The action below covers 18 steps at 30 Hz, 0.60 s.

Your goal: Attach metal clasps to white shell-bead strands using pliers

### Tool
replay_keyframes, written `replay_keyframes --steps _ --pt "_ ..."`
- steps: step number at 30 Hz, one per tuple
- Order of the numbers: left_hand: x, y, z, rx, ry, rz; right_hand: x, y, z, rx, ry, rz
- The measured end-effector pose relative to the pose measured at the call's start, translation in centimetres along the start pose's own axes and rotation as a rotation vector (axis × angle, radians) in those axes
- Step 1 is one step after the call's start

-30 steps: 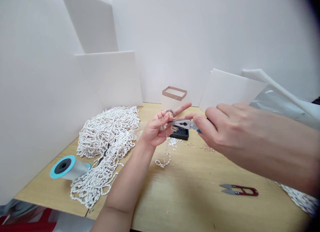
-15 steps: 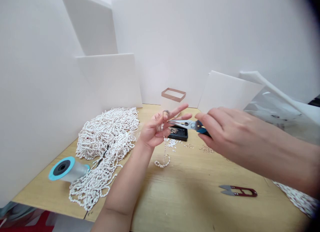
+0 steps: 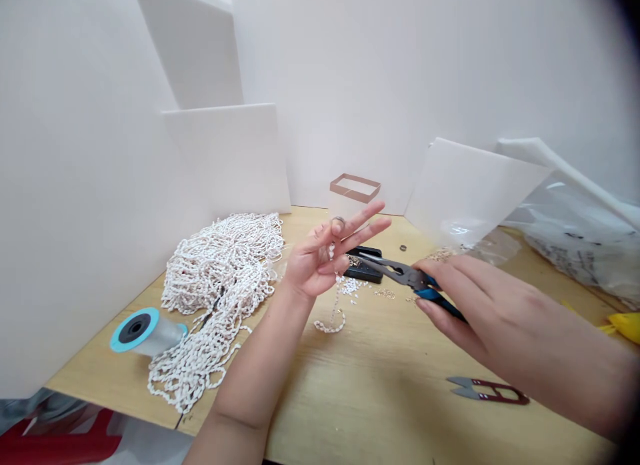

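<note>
My left hand (image 3: 323, 255), a ring on one finger, pinches a strand of white beads (image 3: 331, 326) between thumb and forefinger, with two other fingers stretched out. The strand hangs down from the palm and curls on the table. My right hand (image 3: 470, 298) is wrapped around the blue handles of long-nose pliers (image 3: 407, 275). The pliers' jaws are spread apart, pointing left toward a small black tray (image 3: 373, 275) that holds tiny gold pieces. Between jaws and left hand there is a small gap. Loose white beads (image 3: 353, 286) lie below the tray.
A big heap of white bead strands (image 3: 225, 258) and a spool of clear line (image 3: 155, 338) lie left. Red thread snips (image 3: 493, 391) rest front right. Small gold findings (image 3: 385, 293) are scattered mid-table. Behind stand a brown-rimmed box (image 3: 354, 191), white panels (image 3: 470, 191) and plastic bags (image 3: 575, 238).
The pliers have drawn back right, away from the left hand, and their jaws have opened. The left hand still pinches the strand. The view has shifted slightly.
</note>
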<state>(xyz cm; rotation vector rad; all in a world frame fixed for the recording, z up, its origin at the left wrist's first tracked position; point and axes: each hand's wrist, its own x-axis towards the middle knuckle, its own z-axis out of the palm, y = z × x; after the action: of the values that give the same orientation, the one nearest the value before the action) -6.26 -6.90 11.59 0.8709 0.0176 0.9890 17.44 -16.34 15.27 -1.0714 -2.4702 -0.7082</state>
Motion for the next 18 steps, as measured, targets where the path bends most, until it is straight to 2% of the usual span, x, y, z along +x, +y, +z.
replay_keyframes --steps 2,4,7,9,12,14,16,18 --pt "0.1 -0.1 0.1 0.008 0.009 0.027 -0.1 0.2 0.0 0.072 -0.049 0.031" --pt "0.2 -0.2 0.2 0.017 0.025 0.061 -0.8 -0.4 0.8 0.205 -0.178 0.076" --pt "0.4 -0.2 0.3 0.014 0.051 0.09 -3.3 -3.1 3.7 0.409 -0.455 0.162" --pt "0.4 -0.1 0.3 0.005 0.053 0.091 -5.4 -5.6 6.6 0.428 -0.517 0.186" --pt "0.3 0.1 0.4 0.008 0.065 0.098 -8.4 -8.9 10.7 0.321 -0.481 0.193" --pt "0.2 0.1 0.4 0.015 0.076 0.104 -9.6 -10.1 12.4 0.263 -0.417 0.204" --pt "0.2 0.1 0.5 0.02 0.073 0.103 -9.6 -10.2 12.9 0.219 -0.342 0.224" --pt "0.2 0.0 0.5 0.022 0.058 0.101 -8.3 -9.5 12.2 0.227 -0.275 0.263"
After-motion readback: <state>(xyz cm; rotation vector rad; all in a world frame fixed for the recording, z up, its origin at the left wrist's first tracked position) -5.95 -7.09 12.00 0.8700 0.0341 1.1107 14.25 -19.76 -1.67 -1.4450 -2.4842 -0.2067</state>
